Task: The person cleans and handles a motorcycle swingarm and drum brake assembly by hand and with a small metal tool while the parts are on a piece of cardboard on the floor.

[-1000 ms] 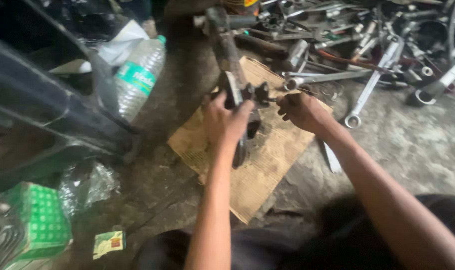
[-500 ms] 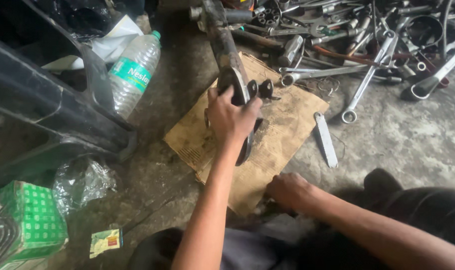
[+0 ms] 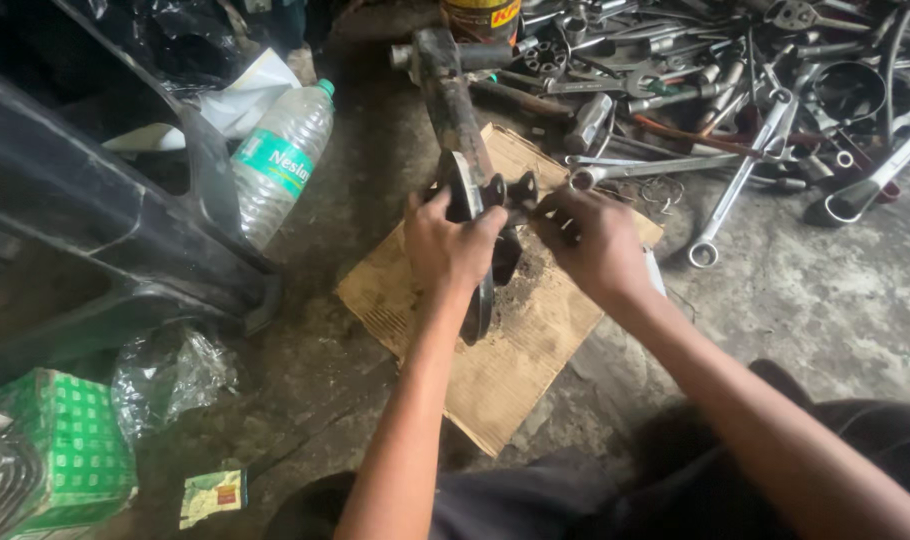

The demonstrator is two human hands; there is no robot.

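Greasy black metal fills the middle here: a long, dirty black metal arm part [image 3: 462,150] runs from the far tool pile down onto a torn brown cardboard sheet [image 3: 505,350] on the grey concrete floor [image 3: 825,290]. The left hand [image 3: 447,245] is wrapped tight round its near end, fingers closed over the edge. The right hand [image 3: 587,240] is just to the right, fingers pinched onto a small dark fitting on the part's side; what sits under the fingertips is hidden. Far right, a heap of steel spanners and sockets [image 3: 735,90] sprawls across the floor. To the left lies a clear plastic water bottle with a green cap [image 3: 280,160], and near left sits a green patterned box [image 3: 70,440]
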